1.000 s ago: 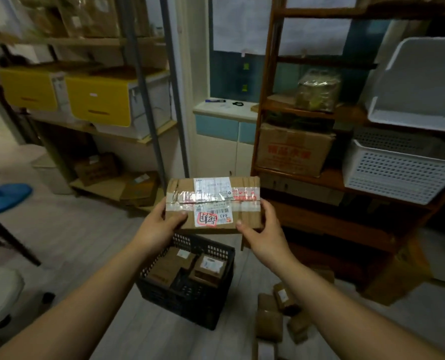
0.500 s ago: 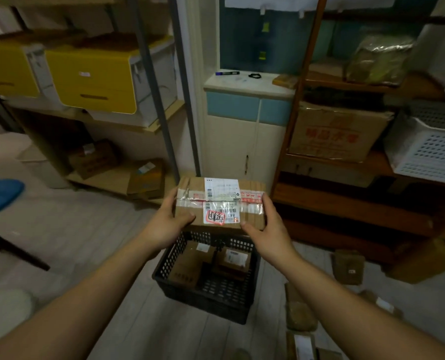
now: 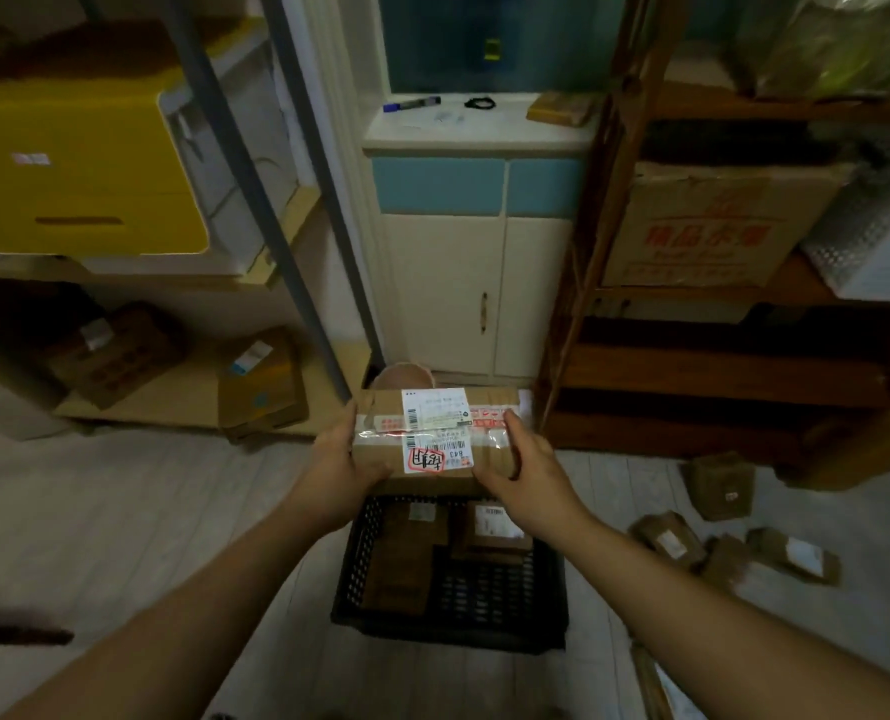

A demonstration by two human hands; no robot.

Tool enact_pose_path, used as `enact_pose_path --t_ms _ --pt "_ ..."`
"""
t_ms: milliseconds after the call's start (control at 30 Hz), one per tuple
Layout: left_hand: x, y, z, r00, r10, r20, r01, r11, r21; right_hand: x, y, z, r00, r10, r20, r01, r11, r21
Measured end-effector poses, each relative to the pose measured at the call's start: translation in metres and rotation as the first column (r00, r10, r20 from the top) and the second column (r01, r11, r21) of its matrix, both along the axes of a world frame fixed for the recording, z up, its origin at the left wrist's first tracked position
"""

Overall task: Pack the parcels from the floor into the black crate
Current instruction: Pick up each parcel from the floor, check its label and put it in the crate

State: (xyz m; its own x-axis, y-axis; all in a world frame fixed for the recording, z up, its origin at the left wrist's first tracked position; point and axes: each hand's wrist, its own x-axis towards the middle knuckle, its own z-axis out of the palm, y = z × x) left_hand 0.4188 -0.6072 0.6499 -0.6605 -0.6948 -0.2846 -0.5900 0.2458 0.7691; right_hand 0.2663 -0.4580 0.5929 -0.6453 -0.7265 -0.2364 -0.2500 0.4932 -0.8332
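The taped cardboard parcel (image 3: 432, 433) is held in the air above the far edge of the black crate (image 3: 448, 623), its white labels facing up. The left hand (image 3: 339, 459) grips the parcel's left end and the right hand (image 3: 521, 459) grips its right end; each thumb lies on top, and the fingers wrap the ends. The parcel hides the crate's far rim.

The crate stands on the pale plank floor (image 3: 121, 511). Inside it, a flat parcel (image 3: 399, 563) takes up the left side and a labelled parcel (image 3: 492, 530) lies at the far right. The near-right part of the crate shows bare mesh.

On the floor to the right of the crate, well apart from it, lie loose parcels (image 3: 671, 543), one of them (image 3: 721, 483) near the wooden rack (image 3: 692, 366).

Behind the crate stands a white cabinet (image 3: 443, 293). To its left, a grey upright (image 3: 297, 283) carries shelves with a yellow box (image 3: 79, 163).
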Motion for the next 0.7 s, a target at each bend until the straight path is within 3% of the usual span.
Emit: enact_pose_path --t_ms 133,367,700 --pt "0.004 -0.055 -0.056 0.986 -0.161 -0.04 0.162 0.986 0.035 0.02 -0.039 -0.047 0.997 -0.074 -0.004 0.074 0.996 0.052" --pt "0.0 -0.107 -0.221 0.989 -0.13 0.067 0.126 0.99 0.059 0.028 -0.088 -0.186 0.999 -0.051 0.001 0.05 0.978 0.202" --pt "-0.025 -0.127 -0.515 0.923 -0.139 0.359 0.211 0.963 -0.168 0.003 -0.111 -0.462 0.999 0.014 -0.042 -0.005 0.976 0.217"
